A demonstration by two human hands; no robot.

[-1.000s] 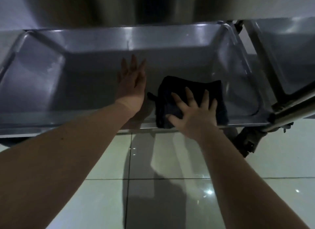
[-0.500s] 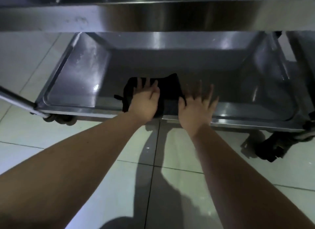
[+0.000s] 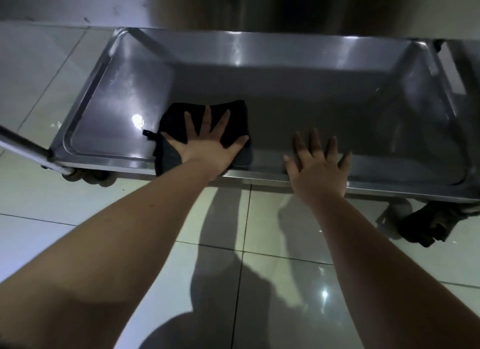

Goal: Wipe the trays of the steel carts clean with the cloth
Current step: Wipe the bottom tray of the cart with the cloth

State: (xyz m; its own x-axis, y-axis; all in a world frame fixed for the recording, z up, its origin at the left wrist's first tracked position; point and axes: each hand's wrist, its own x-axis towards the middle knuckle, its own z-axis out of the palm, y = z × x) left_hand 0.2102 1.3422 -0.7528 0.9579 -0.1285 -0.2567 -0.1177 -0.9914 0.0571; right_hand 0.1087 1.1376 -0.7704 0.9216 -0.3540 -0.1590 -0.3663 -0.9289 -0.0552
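Dark folded cleaning cloth (image 3: 173,122) lies flat in the left half of the lower steel tray (image 3: 324,96), its near edge lapping over the tray's front rim, and my left hand (image 3: 207,143) presses down on it with the fingers straight and fanned wide. Nothing is pinched or curled round. I judge the open palm suits the job, since a spread hand puts weight across the whole pad and lets it slide rather than bunch. A small hanging loop (image 3: 148,133) pokes out of the cloth's left edge, clear of my thumb. My right hand (image 3: 319,167) is also flat and open, holding nothing, its heel over the front rim and its fingers reaching onto the bare tray floor just to the right of the cloth. I cannot tell how hard it bears down, but it looks placed to brace me and steady the cart while I lean low. The tray's left end shines under a light spot, and the right end sits in shade and, by my reckoning, has yet to be wiped. An upper steel shelf (image 3: 285,5) overhangs the back, which is why I reach in from the front. A round steel rail (image 3: 20,143) meets the left corner, caster wheels (image 3: 85,177) sit beneath, and glossy floor tiles (image 3: 78,218) spread below my arms.
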